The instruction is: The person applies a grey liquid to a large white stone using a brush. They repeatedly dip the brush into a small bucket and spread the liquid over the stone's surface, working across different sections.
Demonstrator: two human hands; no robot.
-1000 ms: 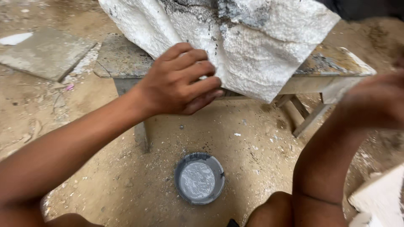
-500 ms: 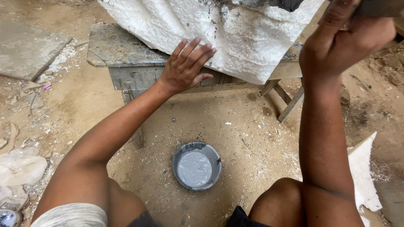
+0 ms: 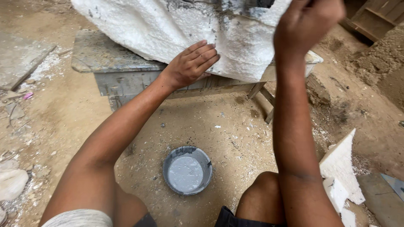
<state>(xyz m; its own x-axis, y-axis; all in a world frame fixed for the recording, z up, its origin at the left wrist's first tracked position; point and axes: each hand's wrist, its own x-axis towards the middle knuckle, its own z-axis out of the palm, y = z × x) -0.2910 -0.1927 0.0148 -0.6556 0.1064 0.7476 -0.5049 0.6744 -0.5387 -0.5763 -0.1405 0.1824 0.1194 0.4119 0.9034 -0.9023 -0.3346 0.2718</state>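
White foam block (image 3: 176, 33) at 12 o'clock, resting on low grey bench (image 3: 97, 59). Likely light, stiff, crumbly; best held at broad lower face, not edges. Left hand (image 3: 190, 65) flat, fingers open, pressed against block. Right hand (image 3: 305, 23) raised at 1 o'clock, fist closed, contents not discernible. Grey bowl (image 3: 187, 170) at 6 o'clock. Dirt floor (image 3: 219, 126), foam offcuts (image 3: 343, 168) at 4 o'clock.

Two bare forearms with no sleeves, watch or rings, left hand (image 3: 190, 65) ungloved with short nails, right hand (image 3: 306, 23) also ungloved, bare knees, dark shorts hem over the right thigh, pale grey cloth edge at the left thigh
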